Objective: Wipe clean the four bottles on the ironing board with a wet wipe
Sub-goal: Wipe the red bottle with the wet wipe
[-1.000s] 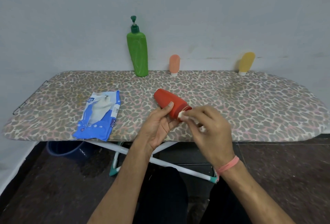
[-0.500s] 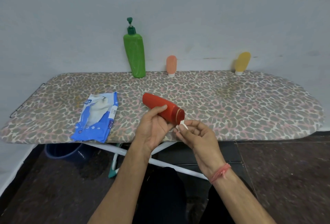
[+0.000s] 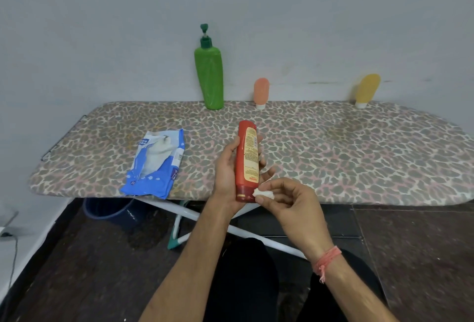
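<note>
My left hand (image 3: 226, 175) grips a red bottle (image 3: 246, 160) over the front edge of the ironing board (image 3: 333, 157), cap end toward me, its yellow label facing up. My right hand (image 3: 289, 198) pinches a small bunched white wet wipe (image 3: 264, 194) against the cap end of that bottle. A tall green pump bottle (image 3: 209, 78) stands at the back of the board by the wall. To its right a small orange bottle (image 3: 261, 93) stands cap down, and a small yellow bottle (image 3: 366, 90) leans on the wall farther right.
A blue and white wet wipe pack (image 3: 156, 165) lies open on the board's left part. A dark blue bucket (image 3: 110, 210) sits on the floor under the board, beside the white board legs (image 3: 189, 215). A grey wall rises right behind the board.
My left hand has turned the red bottle from lying aslant to the left to pointing away from me, label up. My right hand with the wipe stays at the cap end.
</note>
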